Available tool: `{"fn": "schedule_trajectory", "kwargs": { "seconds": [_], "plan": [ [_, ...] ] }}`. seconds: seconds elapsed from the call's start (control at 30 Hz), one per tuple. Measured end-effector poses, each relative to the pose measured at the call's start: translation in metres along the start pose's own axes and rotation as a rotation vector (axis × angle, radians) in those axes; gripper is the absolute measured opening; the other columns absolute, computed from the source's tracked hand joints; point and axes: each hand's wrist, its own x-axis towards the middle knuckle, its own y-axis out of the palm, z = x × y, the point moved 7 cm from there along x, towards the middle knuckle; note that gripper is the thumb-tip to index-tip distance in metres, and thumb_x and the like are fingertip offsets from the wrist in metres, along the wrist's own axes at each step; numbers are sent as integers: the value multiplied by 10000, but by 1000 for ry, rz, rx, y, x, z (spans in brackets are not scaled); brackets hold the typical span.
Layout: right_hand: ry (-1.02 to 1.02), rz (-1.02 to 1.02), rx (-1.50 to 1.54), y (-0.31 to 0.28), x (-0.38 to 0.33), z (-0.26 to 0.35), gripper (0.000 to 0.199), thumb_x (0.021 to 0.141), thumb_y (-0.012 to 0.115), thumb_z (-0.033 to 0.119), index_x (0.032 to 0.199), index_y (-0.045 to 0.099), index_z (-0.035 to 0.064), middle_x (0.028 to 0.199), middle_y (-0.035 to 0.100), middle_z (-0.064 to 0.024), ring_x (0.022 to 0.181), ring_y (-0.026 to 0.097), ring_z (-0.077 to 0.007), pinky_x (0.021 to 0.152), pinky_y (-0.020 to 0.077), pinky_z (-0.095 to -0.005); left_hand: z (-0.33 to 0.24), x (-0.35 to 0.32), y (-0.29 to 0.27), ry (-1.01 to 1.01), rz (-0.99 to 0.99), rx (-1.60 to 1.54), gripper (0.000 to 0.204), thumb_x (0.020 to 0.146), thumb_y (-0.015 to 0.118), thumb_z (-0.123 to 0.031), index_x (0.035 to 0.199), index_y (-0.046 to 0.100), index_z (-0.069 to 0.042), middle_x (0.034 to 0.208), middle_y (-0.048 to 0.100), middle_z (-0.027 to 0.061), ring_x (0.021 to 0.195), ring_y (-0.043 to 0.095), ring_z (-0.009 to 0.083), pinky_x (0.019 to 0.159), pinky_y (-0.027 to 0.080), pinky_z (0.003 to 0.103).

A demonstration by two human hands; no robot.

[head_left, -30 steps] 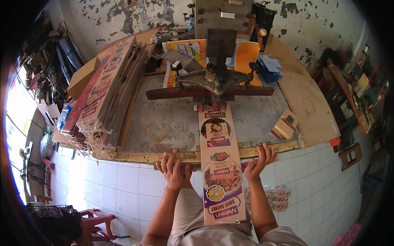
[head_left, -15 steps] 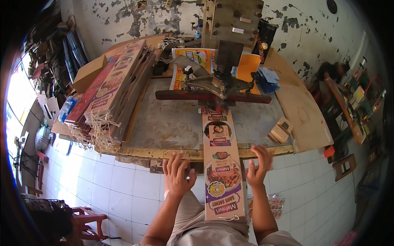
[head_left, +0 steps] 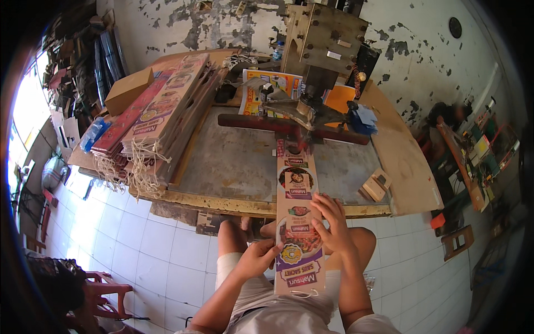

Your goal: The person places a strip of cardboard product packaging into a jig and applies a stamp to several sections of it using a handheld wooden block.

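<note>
A long beige cardboard strip (head_left: 299,209) printed with food pictures runs from under the press head (head_left: 300,131) toward my lap, with a white string loop at its near end. My left hand (head_left: 259,259) grips the strip's left edge near the lower food picture, its thumb on top and the other fingers partly hidden below. On the right edge, my right hand (head_left: 332,227) rests with fingers extended and thumb apart, their tips touching the printed face. The far end of the strip is hidden under the dark red bar of the press.
Stacks of similar printed strips (head_left: 161,108) with strings lie on the table's left, beside a brown box (head_left: 129,92). A wooden block (head_left: 376,185) sits at the right front. A red stool (head_left: 105,295) stands on the tiled floor at left.
Both hands have come inward from beside the strip onto its edges. The left now grips it, while the right touches it. My view has shifted slightly, and my knees now show.
</note>
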Motion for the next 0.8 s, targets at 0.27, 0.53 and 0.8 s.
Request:
{"fn": "schedule_trajectory", "kwargs": {
  "seconds": [0.27,0.53,0.8],
  "plan": [
    [45,9,-71,4,3,-2,570,1111,677,396,1589,617,91,1730,526,-96,1645,412,-349,1365,221,-610,9,2,4,9,-11,-242,393,1177,661,-316,1090,789,45,868,715,-42,792,584,29,698,490,254],
    [63,49,-150,10,49,-31,613,1129,663,443,1647,576,129,1754,514,-76,1673,382,-335,1384,195,-605,-48,1,-27,244,-431,182,328,1126,726,-297,1048,793,14,790,779,38,692,624,87,659,464,264],
    [36,55,-202,19,83,-49,630,1130,659,470,1629,588,93,1734,533,-91,1648,413,-347,1366,245,-614,-102,0,-57,684,-606,727,177,948,835,-160,1080,775,-58,979,788,83,870,756,264,773,580,399]
  ]
}}
